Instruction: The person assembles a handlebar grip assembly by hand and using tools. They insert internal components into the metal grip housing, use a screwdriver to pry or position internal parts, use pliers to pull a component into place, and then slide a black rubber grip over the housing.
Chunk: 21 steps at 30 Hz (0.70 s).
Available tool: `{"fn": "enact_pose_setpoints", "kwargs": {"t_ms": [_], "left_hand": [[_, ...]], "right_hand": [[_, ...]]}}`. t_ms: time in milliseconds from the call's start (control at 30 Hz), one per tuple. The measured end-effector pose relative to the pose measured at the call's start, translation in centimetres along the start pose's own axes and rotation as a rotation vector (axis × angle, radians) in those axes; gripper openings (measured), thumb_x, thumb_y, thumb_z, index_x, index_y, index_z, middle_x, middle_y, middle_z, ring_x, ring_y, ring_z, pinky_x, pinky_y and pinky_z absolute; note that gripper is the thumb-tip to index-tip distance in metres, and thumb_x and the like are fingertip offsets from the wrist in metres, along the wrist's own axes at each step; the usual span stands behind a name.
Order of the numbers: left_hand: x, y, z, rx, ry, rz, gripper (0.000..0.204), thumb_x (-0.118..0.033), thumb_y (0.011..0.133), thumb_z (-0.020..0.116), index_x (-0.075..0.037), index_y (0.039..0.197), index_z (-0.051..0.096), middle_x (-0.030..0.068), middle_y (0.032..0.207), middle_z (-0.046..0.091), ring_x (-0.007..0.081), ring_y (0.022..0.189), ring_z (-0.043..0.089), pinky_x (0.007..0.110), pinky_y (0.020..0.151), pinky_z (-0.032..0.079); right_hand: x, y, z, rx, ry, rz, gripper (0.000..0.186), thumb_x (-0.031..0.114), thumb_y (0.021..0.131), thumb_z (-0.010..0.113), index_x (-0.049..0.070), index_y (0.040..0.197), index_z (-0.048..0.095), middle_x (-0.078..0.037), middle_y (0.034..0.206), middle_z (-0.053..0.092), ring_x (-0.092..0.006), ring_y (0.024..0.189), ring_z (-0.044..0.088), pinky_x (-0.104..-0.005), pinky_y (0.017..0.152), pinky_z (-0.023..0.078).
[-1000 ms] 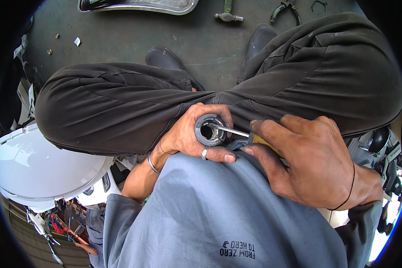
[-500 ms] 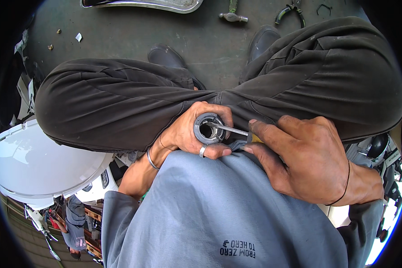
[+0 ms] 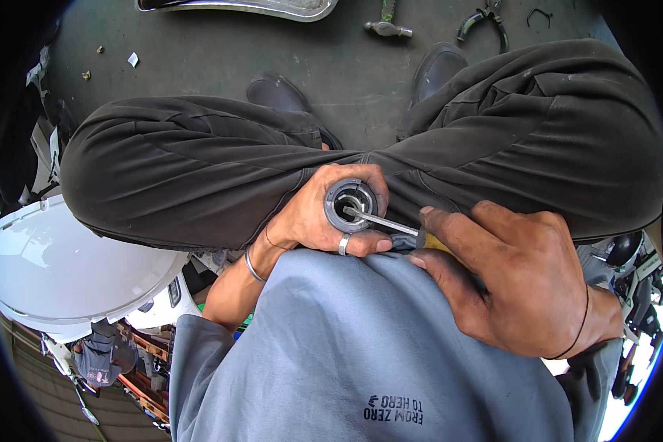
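My left hand (image 3: 328, 217) is wrapped round a dark grey cylindrical part (image 3: 334, 197) with a hollow, ringed end, held upright in my lap so its opening faces up. In my right hand (image 3: 519, 276) is a flat-blade screwdriver (image 3: 390, 223) with a yellow and dark handle, gripped between thumb and fingers. Its metal shaft slants across the rim, and the tip sits inside the opening. How deep the part's lower end reaches is hidden by my hand and the grey shirt (image 3: 361, 317).
On the dark floor ahead lie a metal tray (image 3: 272, 9), a ball-peen hammer (image 3: 387, 28), pliers (image 3: 484, 28) and a small bent clip (image 3: 539, 16). To my left stands a large white panel (image 3: 74, 265). Another person (image 3: 99, 357) is behind at lower left.
My right hand has shifted slightly right and down with the screwdriver. Its tip has moved from the rim's right side further into the opening. The held part has moved slightly right.
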<state>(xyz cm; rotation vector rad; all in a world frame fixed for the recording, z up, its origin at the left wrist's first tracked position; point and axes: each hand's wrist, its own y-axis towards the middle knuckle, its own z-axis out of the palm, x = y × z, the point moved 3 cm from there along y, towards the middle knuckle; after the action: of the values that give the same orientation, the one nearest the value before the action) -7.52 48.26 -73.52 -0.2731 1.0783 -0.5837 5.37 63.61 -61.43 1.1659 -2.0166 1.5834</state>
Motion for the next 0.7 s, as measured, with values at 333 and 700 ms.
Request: {"fn": "enact_pose_setpoints", "kwargs": {"t_ms": [333,700], "left_hand": [[0.1,-0.2,-0.2,-0.175,0.046,0.090,0.046,-0.035,0.058,0.090,-0.004,0.077,0.062,0.0021,0.071,0.061,0.0114,0.063,0.060,0.024,0.058,0.047],[0.3,-0.5,-0.3,-0.256,0.143,0.135,0.049,-0.040,0.061,0.088,-0.004,0.078,0.060,0.0027,0.065,0.060,0.0106,0.058,0.059,0.025,0.053,0.046]], "right_hand": [[-0.2,0.4,1.5,-0.082,-0.116,-0.077,0.035,0.019,0.077,0.076,0.001,0.106,0.066,-0.005,0.067,0.053,-0.0183,0.050,0.057,-0.0326,0.044,0.043],[0.2,0.5,2.1,-0.159,-0.155,-0.113,0.036,0.016,0.077,0.076,0.000,0.108,0.066,-0.006,0.066,0.052,-0.0178,0.048,0.055,-0.0322,0.042,0.042]]}}
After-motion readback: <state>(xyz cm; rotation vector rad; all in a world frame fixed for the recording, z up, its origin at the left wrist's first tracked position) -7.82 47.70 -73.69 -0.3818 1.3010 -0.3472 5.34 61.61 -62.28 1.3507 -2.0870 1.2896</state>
